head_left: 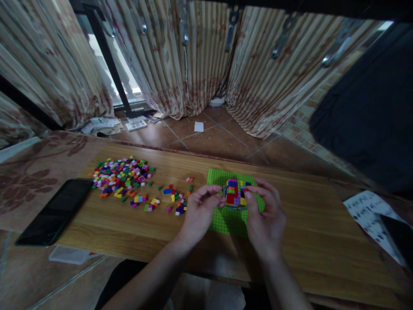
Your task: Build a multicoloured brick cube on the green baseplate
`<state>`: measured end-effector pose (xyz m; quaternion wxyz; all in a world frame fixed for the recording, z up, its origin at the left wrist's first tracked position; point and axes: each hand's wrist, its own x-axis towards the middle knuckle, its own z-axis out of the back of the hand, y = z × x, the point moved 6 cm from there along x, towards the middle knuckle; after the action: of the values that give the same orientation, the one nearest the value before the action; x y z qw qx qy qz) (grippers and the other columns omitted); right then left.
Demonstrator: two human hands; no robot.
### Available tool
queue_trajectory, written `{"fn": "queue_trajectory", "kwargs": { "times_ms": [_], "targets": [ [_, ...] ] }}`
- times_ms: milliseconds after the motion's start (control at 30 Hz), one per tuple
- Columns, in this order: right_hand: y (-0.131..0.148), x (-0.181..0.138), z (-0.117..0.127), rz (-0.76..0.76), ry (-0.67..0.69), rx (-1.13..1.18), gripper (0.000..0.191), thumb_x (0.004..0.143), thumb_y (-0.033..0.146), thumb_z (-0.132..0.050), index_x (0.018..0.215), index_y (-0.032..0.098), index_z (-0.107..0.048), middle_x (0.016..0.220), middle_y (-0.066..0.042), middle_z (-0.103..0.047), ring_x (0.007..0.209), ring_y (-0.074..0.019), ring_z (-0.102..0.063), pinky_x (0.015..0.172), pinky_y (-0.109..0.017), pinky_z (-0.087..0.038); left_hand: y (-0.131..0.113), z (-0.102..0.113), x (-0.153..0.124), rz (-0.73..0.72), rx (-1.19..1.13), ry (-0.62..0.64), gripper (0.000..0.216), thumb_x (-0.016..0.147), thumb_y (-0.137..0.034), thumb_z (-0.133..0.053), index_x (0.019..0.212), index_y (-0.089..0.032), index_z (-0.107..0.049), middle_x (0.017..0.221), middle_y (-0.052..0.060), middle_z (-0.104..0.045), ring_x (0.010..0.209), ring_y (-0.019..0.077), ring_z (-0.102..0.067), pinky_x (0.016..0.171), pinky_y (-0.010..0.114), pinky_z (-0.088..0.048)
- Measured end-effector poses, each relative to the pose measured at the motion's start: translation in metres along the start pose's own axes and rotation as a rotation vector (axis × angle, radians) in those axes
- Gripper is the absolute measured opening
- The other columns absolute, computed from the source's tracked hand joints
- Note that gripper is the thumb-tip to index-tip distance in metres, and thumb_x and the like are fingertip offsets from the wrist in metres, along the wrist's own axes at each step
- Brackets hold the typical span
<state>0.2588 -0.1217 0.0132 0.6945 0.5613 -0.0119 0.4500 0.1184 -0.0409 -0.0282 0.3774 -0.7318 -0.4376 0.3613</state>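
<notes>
Your left hand (200, 207) sits at the left edge of the brick block (235, 192), its grip pressed together with thumb and fingertips pinching that side of the block; whether a loose brick lies between them is too small to tell. Your right hand (265, 216) closes on the block's right side, thumb in front and fingers curled over the far corner. The block, a small many-coloured cube of bricks, stands on the green baseplate (217, 177), which lies flat on the wooden bench (309, 224) just in front of you. To the left of the plate a few scattered bricks (176, 199) lie near your left hand; farther left spreads the larger brick pile (121, 175). A black phone (55, 211) rests at the bench's left edge, well apart from the plate; a printed sheet (368, 212) lies at the far right; striped curtains (193, 56) hang beyond the tiled floor (206, 140).
</notes>
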Motion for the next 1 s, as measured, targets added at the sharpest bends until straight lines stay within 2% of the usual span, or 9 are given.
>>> {"fn": "queue_trajectory", "kwargs": {
  "times_ms": [100, 200, 367, 500, 667, 1000],
  "targets": [
    [-0.014, 0.002, 0.005, -0.137, -0.065, 0.123, 0.015, 0.088, 0.035, -0.062, 0.089, 0.021, -0.069, 0.115, -0.007, -0.066, 0.11, -0.0234, -0.061, 0.099, -0.046, -0.044, -0.001, 0.0, 0.0, -0.008, 0.015, 0.003, 0.016, 0.074, -0.029, -0.073, 0.083, -0.015, -0.073, 0.069, 0.001, -0.07, 0.065, 0.013, -0.066, 0.067, 0.026, -0.054],
    [-0.024, 0.001, 0.004, -0.21, -0.078, 0.211, 0.017, 0.087, 0.037, -0.063, 0.089, 0.021, -0.069, 0.113, -0.008, -0.067, 0.108, -0.0236, -0.062, 0.097, -0.046, -0.045, -0.001, -0.001, 0.002, -0.048, 0.052, 0.008, 0.014, 0.072, -0.026, -0.076, 0.081, -0.015, -0.074, 0.067, 0.001, -0.07, 0.063, 0.0119, -0.064, 0.063, 0.023, -0.053],
    [-0.027, 0.0, 0.002, -0.248, -0.074, 0.278, 0.017, 0.085, 0.037, -0.065, 0.09, 0.021, -0.07, 0.11, -0.007, -0.068, 0.106, -0.0225, -0.063, 0.097, -0.043, -0.045, -0.001, -0.001, 0.005, -0.096, 0.066, 0.017, 0.018, 0.071, -0.025, -0.077, 0.087, -0.017, -0.074, 0.074, 0.001, -0.072, 0.065, 0.0132, -0.067, 0.066, 0.026, -0.055],
    [-0.028, 0.001, 0.001, -0.293, -0.066, 0.317, 0.02, 0.084, 0.038, -0.066, 0.091, 0.02, -0.07, 0.105, -0.007, -0.07, 0.101, -0.0216, -0.064, 0.092, -0.04, -0.047, -0.003, -0.005, 0.005, -0.172, 0.169, 0.052, 0.019, 0.075, -0.026, -0.074, 0.092, -0.018, -0.073, 0.077, 0.003, -0.071, 0.069, 0.0157, -0.068, 0.071, 0.03, -0.056],
    [-0.035, -0.001, -0.002, -0.363, -0.047, 0.325, 0.021, 0.083, 0.038, -0.066, 0.092, 0.02, -0.071, 0.102, -0.006, -0.07, 0.096, -0.0207, -0.065, 0.089, -0.039, -0.048, -0.009, -0.006, 0.001, -0.314, 0.317, 0.049, 0.011, 0.077, -0.019, -0.071, 0.088, -0.019, -0.074, 0.079, 0.002, -0.07, 0.072, 0.0148, -0.065, 0.068, 0.025, -0.052],
    [-0.041, -0.002, -0.007, -0.425, -0.048, 0.376, 0.022, 0.081, 0.039, -0.068, 0.091, 0.02, -0.071, 0.095, -0.004, -0.071, 0.089, -0.0197, -0.064, 0.086, -0.039, -0.048, -0.009, -0.013, 0.006, -0.46, 0.388, 0.075, 0.011, 0.079, -0.016, -0.072, 0.083, -0.024, -0.078, 0.087, 0.003, -0.071, 0.081, 0.0146, -0.064, 0.073, 0.025, -0.052]
  ]
}}
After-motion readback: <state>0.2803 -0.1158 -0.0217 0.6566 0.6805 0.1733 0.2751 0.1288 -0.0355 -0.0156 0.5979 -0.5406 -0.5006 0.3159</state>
